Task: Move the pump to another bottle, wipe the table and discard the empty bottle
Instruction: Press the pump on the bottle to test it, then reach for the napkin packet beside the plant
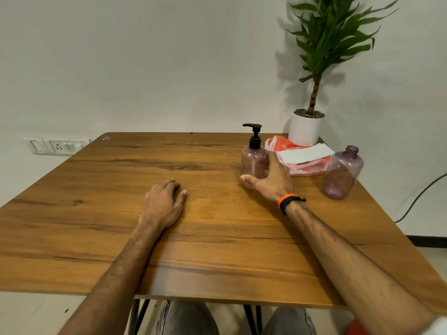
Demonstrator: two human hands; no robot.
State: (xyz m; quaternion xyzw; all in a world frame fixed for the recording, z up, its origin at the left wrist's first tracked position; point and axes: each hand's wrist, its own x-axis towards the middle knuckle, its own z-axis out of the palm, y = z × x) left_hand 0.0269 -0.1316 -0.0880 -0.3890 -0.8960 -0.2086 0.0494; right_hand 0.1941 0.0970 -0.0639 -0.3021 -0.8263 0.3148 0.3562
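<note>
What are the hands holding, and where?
The right hand wraps loosely around the lower body of the purple pump-topped plastic bottle; a firm grip cannot be told. The left hand holds nothing.

Soft, even indoor light; plant shadows the wall; wide-angle edges bend.

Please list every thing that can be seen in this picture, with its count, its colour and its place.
table: 1, brown wood, fills the middle of the view
pump bottle: 1, clear purple with a black pump, far right part of the table
open bottle: 1, clear purple, no cap, right edge of the table
wipes pack: 1, orange with a white sheet on top, between the two bottles, further back
potted plant: 1, green in a white pot, far right corner
wall socket: 1, white, on the wall at left
cable: 1, dark, right of the table
left hand: 1, flat on the table
right hand: 1, open around the pump bottle; orange and black wristband
</note>
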